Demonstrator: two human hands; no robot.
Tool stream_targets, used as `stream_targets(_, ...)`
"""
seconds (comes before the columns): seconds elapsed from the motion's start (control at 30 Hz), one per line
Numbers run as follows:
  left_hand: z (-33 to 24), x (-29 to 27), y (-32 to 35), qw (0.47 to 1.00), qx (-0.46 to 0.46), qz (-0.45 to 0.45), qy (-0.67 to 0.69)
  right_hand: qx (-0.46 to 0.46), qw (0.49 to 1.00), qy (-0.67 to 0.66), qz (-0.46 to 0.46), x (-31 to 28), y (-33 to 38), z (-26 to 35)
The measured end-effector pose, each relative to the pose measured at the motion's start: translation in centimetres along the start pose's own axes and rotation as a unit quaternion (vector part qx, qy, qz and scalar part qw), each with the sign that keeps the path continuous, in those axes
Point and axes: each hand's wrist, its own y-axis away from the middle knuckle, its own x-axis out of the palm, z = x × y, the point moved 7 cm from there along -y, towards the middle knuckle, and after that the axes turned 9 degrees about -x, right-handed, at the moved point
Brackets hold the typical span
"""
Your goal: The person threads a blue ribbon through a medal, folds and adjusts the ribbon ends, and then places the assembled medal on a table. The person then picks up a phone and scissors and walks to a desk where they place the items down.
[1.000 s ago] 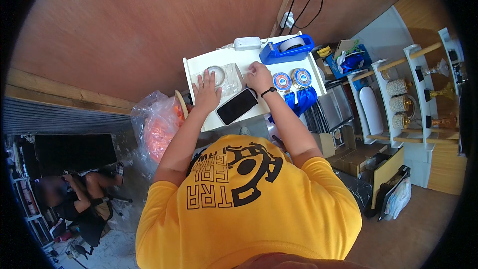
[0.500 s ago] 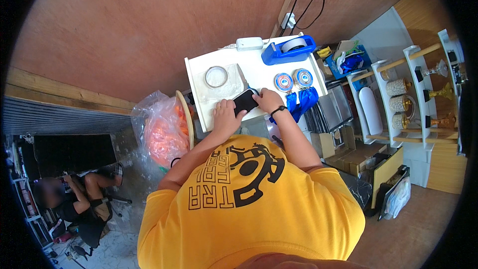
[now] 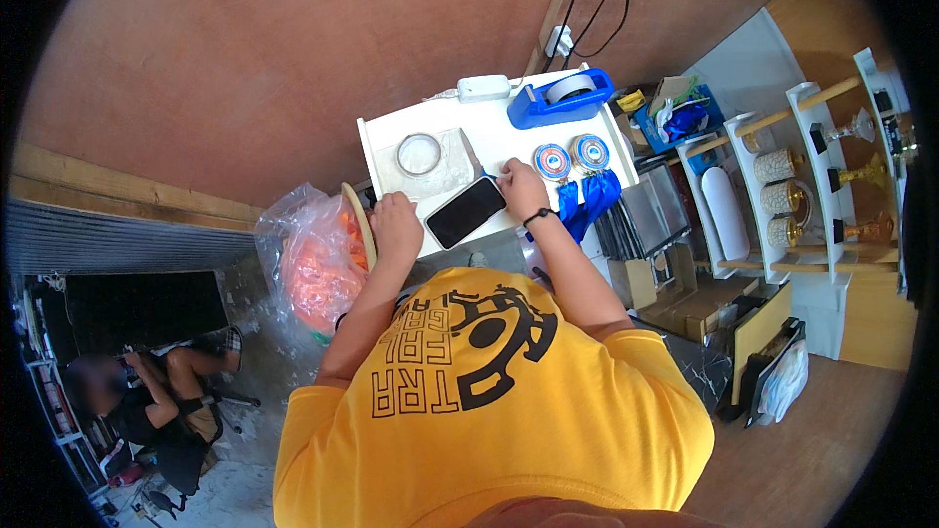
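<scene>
A black phone (image 3: pixel 466 211) lies face up near the front edge of the small white table (image 3: pixel 380 142). My left hand (image 3: pixel 396 225) rests at the table's front edge just left of the phone, with nothing in it. My right hand (image 3: pixel 521 188) lies at the phone's right end, beside two round rosettes with blue ribbons (image 3: pixel 571 157). A small blue thing (image 3: pixel 485 174) shows at its fingertips; I cannot tell whether the hand grips it. A tape roll (image 3: pixel 419 154) sits on a clear plastic bag (image 3: pixel 452 168) behind the phone.
A blue tape dispenser (image 3: pixel 559 98) and a white adapter (image 3: pixel 483 88) stand at the table's back. A clear bag of orange things (image 3: pixel 318 269) hangs at the left. Shelves with cups (image 3: pixel 782 186) and boxes (image 3: pixel 685 303) stand at the right. Another person (image 3: pixel 147 396) sits at the lower left.
My hands went from the tape roll and bag to the phone. The phone now lies nearer the front edge, and my hands have parted to either side of it.
</scene>
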Motion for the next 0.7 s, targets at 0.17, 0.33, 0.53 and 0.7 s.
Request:
stream_targets(0.17,-2.6,-1.9,3.0,0.997,0.056,0.034,0.027,-0.024,0.989,0.112,0.095,1.8,-2.5,-0.2)
stream_targets(0.33,-8.3,-0.1,6.2,0.956,0.265,0.108,0.06,-0.067,0.992,0.09,0.054,1.3,-2.6,0.8)
stream_targets(0.53,-8.7,2.1,4.4,0.968,0.232,0.068,0.066,-0.085,0.992,0.089,-0.037,-1.2,-1.4,1.4)
stream_targets(0.7,-8.7,3.1,3.8,0.972,0.206,0.074,0.089,-0.085,0.984,0.107,-0.112,-3.8,-1.1,1.6)
